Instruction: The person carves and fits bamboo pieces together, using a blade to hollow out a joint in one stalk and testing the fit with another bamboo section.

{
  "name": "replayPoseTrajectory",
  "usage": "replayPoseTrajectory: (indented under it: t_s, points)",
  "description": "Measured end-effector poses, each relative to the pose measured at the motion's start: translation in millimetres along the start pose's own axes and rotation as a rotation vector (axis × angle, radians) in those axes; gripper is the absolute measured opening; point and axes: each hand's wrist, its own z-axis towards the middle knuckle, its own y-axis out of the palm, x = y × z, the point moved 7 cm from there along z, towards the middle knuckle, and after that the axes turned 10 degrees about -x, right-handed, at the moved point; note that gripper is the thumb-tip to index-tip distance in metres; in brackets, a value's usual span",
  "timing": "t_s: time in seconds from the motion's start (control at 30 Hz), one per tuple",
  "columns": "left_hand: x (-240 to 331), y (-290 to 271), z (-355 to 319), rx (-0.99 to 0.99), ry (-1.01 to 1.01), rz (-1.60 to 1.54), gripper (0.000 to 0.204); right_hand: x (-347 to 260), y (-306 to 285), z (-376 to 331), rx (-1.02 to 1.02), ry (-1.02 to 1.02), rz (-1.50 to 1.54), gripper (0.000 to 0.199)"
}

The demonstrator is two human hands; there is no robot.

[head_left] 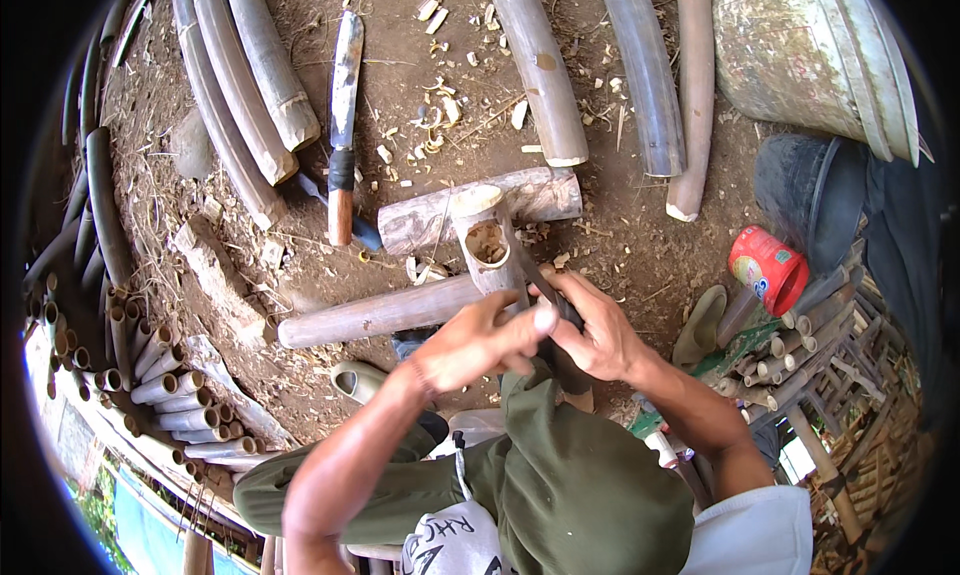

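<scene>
A short bamboo tube (508, 264) with a hole cut in its upper side leans on a log (420, 224). Loose bits lie inside the hole. My left hand (480, 343) is by the tube's near end, fingers spread apart, with thumb pointing right; nothing shows in its grip. Just right of it, my right hand (598, 327) is closed around a dark, narrow tool (562, 303) lying along the tube's right side. Its far end reaches toward the hole; what kind of tool it is, I cannot tell. A longer bamboo pole (380, 312) lies left of my hands.
A long knife (345, 125) with a wooden handle lies at far left of centre. Thick bamboo poles (540, 70) lie beyond the log. At right are a dirty white bucket (800, 55), a black bucket (800, 190) and a red tin (762, 265). Cut bamboo tubes (190, 415) are stacked left.
</scene>
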Motion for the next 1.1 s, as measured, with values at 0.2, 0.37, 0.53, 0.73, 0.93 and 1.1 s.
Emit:
replayPoseTrajectory:
  t_s: [0.2,0.37,0.53,0.73,0.93,1.1]
  points:
    - [-3.2,-8.2,68.7,0.379,0.258,-0.270,0.049,17.1,-17.9,29.1,-0.271,0.369,-0.204,0.028]
    - [1.1,-15.2,68.8,0.389,0.342,-0.596,0.033,-11.5,-34.3,66.8,-0.552,0.355,-0.481,0.027]
    - [-0.8,-10.0,61.6,0.237,0.621,-1.131,0.032,-44.3,-28.0,100.6,-0.779,0.239,-0.572,0.014]
    - [-7.0,-7.8,57.2,0.002,0.853,-1.500,0.038,-81.9,12.1,143.3,-0.985,-0.061,-1.043,0.010]
    - [-3.9,-6.4,84.6,-0.296,1.044,-1.418,0.041,-44.8,-8.0,138.8,-1.012,0.043,-1.052,0.010]
    - [-17.4,41.9,98.2,0.131,0.574,-1.408,0.036,-7.3,-30.9,79.3,-0.943,0.002,-0.918,0.015]
